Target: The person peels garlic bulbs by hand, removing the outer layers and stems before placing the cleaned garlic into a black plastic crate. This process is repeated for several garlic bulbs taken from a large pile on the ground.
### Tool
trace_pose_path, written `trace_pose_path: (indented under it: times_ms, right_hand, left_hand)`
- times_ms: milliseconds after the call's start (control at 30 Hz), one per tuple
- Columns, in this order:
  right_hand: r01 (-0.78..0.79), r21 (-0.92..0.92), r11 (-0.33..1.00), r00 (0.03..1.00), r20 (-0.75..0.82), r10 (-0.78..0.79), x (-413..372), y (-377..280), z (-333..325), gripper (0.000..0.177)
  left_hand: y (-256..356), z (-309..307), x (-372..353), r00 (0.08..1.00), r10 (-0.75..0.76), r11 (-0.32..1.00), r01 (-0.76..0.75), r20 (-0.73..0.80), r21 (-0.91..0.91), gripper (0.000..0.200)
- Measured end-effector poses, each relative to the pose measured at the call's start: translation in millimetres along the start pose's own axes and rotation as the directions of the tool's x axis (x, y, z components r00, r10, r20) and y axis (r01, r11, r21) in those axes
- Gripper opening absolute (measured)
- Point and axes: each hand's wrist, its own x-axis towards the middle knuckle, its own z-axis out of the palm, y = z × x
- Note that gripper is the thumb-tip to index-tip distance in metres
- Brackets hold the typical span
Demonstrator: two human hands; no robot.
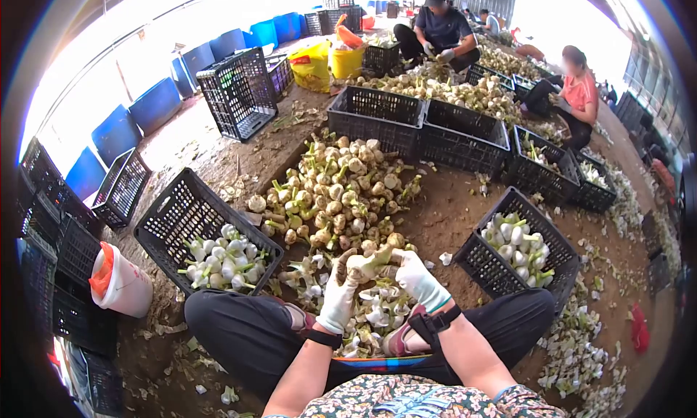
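Observation:
Both my hands wear white gloves and meet in front of my knees over the floor. My left hand (339,294), its fingertips dirty, is closed round the near side of a garlic bulb (368,265). At the bulb's stem side, my right hand (421,279) pinches with its fingers bent. Just beyond them lies a large heap of untrimmed garlic (341,193) with brown skins and green stems. Loose garlic peels (377,309) cover the ground under my hands, between my shoes.
Cleaned garlic fills part of a tilted black crate (163,222) at left and another black crate (559,255) at right. Further black crates (374,120) stand beyond the heap. A white bucket (123,287) is at far left. Two people (439,30) (577,95) sit working farther off.

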Motion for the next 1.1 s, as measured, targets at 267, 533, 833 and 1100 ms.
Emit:
trace_pose_path:
  times_ms: [267, 533, 833, 1100]
  right_hand:
    - [0.015, 0.271, 0.963, 0.997, -0.083, 0.008, -4, -4, 14, 0.024]
    - [0.06, -0.361, 0.931, 0.98, -0.156, -0.123, 5, 7, 24, 0.035]
    - [0.097, 0.088, 0.991, 0.985, -0.154, -0.082, 28, 14, 42, 0.022]
    - [0.114, 0.071, 0.991, 0.992, 0.039, -0.117, 16, -17, 81, 0.033]
  left_hand:
    - [6, -12, 2, 0.961, -0.156, 0.983, 0.129, -0.228, -0.127, 0.044]
    - [-2, 3, 0, 0.938, 0.343, 0.897, -0.312, -0.05, 0.312, 0.067]
    - [13, -20, -5, 0.794, 0.607, 0.517, -0.401, 0.006, 0.756, 0.074]
    - [56, -3, -28, 0.662, 0.738, 0.172, -0.371, 0.13, 0.913, 0.079]
